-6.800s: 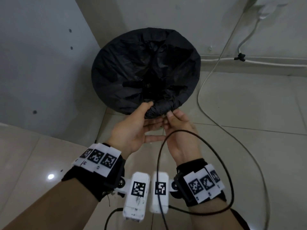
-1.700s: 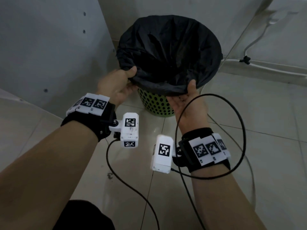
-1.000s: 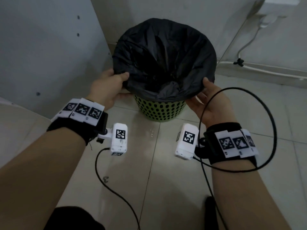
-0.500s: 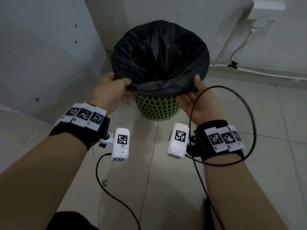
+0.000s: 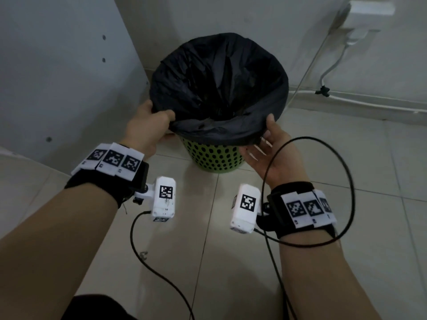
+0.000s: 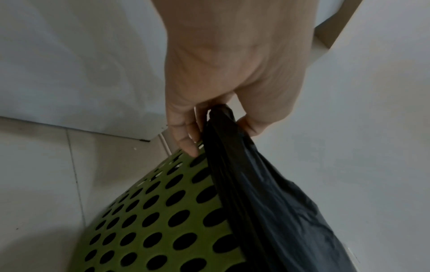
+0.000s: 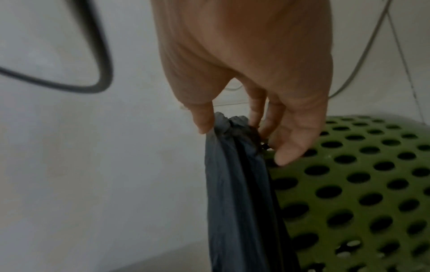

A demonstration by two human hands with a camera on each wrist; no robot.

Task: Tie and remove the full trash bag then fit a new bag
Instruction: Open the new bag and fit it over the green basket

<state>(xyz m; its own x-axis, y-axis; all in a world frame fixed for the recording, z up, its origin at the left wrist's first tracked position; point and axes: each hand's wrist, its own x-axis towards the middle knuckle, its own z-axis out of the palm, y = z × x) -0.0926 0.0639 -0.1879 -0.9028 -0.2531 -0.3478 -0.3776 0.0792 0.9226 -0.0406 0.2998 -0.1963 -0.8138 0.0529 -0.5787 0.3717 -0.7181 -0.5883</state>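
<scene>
A black trash bag [image 5: 219, 88] lines a green perforated bin [image 5: 212, 155] standing on the tiled floor in a corner. Its mouth is spread wide and its edge is folded down over the bin's rim. My left hand [image 5: 147, 128] pinches the bag's edge [image 6: 223, 125] on the bin's left side, thumb on top. My right hand [image 5: 268, 144] pinches the gathered bag edge [image 7: 232, 128] on the right side, beside the green bin wall [image 7: 349, 174]. The bin wall [image 6: 151, 211] lies just below my left fingers. What is inside the bag is too dark to make out.
A white cabinet panel [image 5: 57, 77] stands close on the left and a wall behind the bin. A power strip [image 5: 367, 8] and white cables [image 5: 335, 61] hang at the back right. Black wrist-camera cords [image 5: 323, 181] loop around my right forearm and trail over the floor tiles [image 5: 208, 262].
Both hands have kept their pinch on the bag's edge and shifted slightly around the bin's rim over the last second. Much earlier they held the bag's edge together at the front.
</scene>
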